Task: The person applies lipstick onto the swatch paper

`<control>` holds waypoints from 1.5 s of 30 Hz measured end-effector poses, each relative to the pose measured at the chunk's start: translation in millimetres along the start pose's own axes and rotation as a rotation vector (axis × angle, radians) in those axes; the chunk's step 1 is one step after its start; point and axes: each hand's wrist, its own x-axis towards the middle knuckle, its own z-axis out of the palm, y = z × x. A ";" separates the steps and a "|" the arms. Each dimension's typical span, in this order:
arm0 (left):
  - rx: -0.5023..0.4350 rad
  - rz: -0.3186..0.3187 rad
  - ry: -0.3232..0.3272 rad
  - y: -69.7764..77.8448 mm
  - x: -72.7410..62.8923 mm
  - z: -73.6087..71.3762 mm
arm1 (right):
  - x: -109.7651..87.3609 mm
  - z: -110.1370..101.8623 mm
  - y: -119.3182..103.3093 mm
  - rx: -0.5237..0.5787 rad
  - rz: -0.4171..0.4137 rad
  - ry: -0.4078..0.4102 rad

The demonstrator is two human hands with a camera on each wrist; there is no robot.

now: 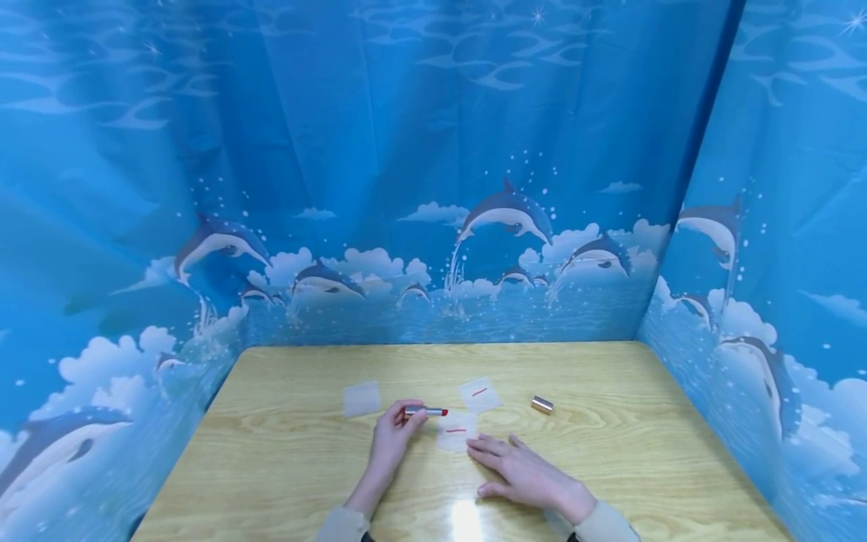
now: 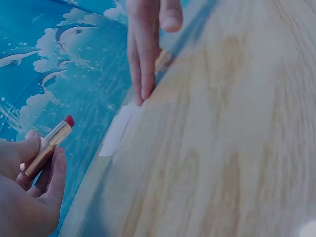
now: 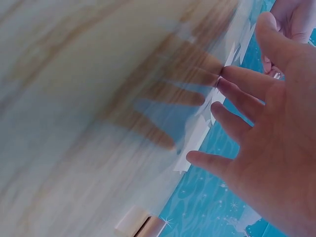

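The person's left hand (image 1: 395,433) pinches a lipstick (image 1: 425,412) between thumb and fingers. The lipstick lies sideways in that grip, and its red tip points toward the right hand (image 1: 524,474). I see the tip by the far left corner of the near paper square (image 1: 457,443), a thin white piece with one red line (image 1: 457,430) going straight across it. From here I cannot tell if the tip touches the paper.

The right hand is flat and wide, with its fingers spread out, and it has hold of nothing. Its longest fingers reach the right edge of the near paper square — their tips are right there at the paper.

Just behind is the far paper square (image 1: 477,403), turned a bit, with a slanted red line (image 1: 479,391) on it. Over on the left, past the left hand, is the plain paper square (image 1: 362,399). The shiny lipstick cap (image 1: 543,405) lies on its side to the right of the papers, apart from them.

All of this is on a yellowish wooden table (image 1: 271,467). Around it hangs a blue curtain (image 1: 379,113) — it has jumping dolphins and puffy clouds.
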 end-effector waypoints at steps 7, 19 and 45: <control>-0.108 -0.077 0.029 3.7 0.5 -1.7 | 0.4 -1.6 -1.5 0.005 0.021 -0.006; -0.129 -0.066 0.032 3.4 -2.0 -4.0 | 4.9 -1.3 -1.5 -0.006 0.023 -0.001; -0.122 -0.087 0.060 -0.8 1.4 -11.2 | 49.8 -2.5 8.7 -0.052 0.039 0.026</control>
